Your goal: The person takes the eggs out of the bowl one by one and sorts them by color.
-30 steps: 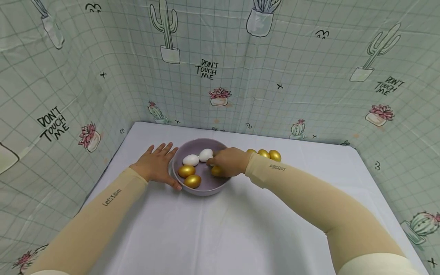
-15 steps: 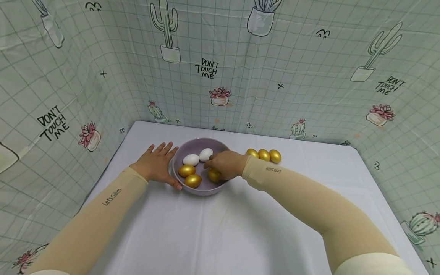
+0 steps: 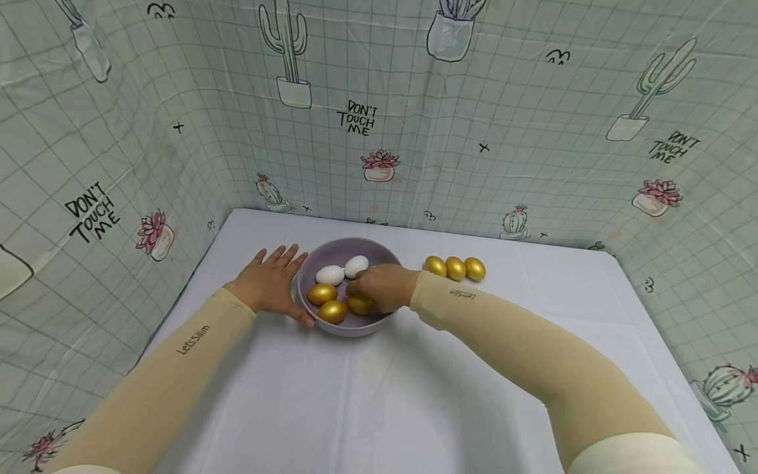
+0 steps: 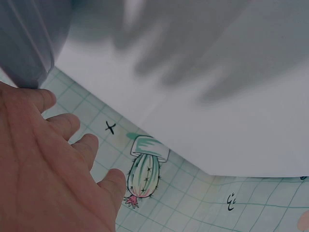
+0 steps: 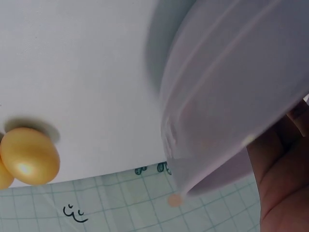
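A purple bowl point(image 3: 349, 332) stands on the white-covered table. In it lie two white eggs point(image 3: 329, 275) and two gold eggs point(image 3: 333, 312) on the left side. My right hand point(image 3: 386, 287) reaches in over the right rim and grips another gold egg point(image 3: 360, 304), low in the bowl; its fingertips are partly hidden. With fingers spread straight, my left hand point(image 3: 269, 283) touches the bowl's left outer side. In the left wrist view that hand point(image 4: 53, 159) is beside the bowl wall point(image 4: 34, 43). The bowl wall point(image 5: 227, 92) hides most of the right hand's fingers in the right wrist view.
Three gold eggs point(image 3: 455, 268) sit in a row on the table, right of the bowl. The white tabletop point(image 3: 367, 401) runs to a patterned cloth backdrop point(image 3: 414, 131) at the back and sides.
My right hand has moved a little left and down inside the bowl, bringing the gold egg closer to the two gold eggs there. The left hand has stayed at the rim.
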`<state>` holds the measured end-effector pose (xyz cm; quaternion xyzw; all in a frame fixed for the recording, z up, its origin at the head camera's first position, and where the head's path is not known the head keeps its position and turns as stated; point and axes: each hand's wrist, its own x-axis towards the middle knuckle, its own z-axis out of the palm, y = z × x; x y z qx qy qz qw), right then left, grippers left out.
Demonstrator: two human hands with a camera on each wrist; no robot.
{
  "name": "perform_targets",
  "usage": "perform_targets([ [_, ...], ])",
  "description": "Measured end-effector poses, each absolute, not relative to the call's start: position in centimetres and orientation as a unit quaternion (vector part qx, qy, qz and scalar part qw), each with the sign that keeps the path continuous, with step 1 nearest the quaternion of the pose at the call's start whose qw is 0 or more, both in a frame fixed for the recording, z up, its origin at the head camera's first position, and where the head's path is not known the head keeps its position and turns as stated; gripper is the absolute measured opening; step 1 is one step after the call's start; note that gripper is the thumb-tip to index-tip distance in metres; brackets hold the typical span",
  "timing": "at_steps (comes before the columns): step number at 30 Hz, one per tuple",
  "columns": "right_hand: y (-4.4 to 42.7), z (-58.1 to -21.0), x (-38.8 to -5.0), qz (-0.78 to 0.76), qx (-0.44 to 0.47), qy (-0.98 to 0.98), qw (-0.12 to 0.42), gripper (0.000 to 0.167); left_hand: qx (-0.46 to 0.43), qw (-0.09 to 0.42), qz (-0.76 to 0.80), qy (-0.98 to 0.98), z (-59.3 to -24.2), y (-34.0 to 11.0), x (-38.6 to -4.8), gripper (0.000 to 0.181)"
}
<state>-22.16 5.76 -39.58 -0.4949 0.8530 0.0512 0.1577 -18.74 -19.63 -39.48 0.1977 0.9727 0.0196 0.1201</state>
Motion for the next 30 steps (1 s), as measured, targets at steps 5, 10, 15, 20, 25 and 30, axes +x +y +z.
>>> perform_targets([
  [5, 5.56, -39.77, -22.14, 0.041, -0.499, 0.850, 0.163, 0.041, 0.198, 0.119, 0.018, 0.973, -39.40, -19.58, -18.66, 0.140],
  [10, 5.43, -39.86, -22.05, 0.034, -0.496, 0.851, 0.167, 0.044, 0.199, 0.118, 0.020, 0.973, -39.41, -19.59, -18.67, 0.140],
  [15, 5.41, -40.39, -22.20, 0.026, -0.504, 0.848, 0.161, 0.043, 0.199, 0.119, 0.025, 0.972, -39.35, -19.60, -18.65, 0.140],
  [20, 5.38, -40.56, -22.38, 0.020, -0.512, 0.844, 0.159, 0.042, 0.198, 0.119, 0.026, 0.972, -39.45, -19.65, -18.70, 0.140],
  [25, 5.39, -40.47, -22.43, 0.019, -0.514, 0.842, 0.162, 0.041, 0.199, 0.119, 0.026, 0.972, -39.61, -19.70, -18.83, 0.141],
  [30, 5.50, -40.20, -22.50, 0.025, -0.515, 0.843, 0.152, 0.043, 0.198, 0.121, 0.029, 0.972, -39.70, -19.72, -18.86, 0.141],
])
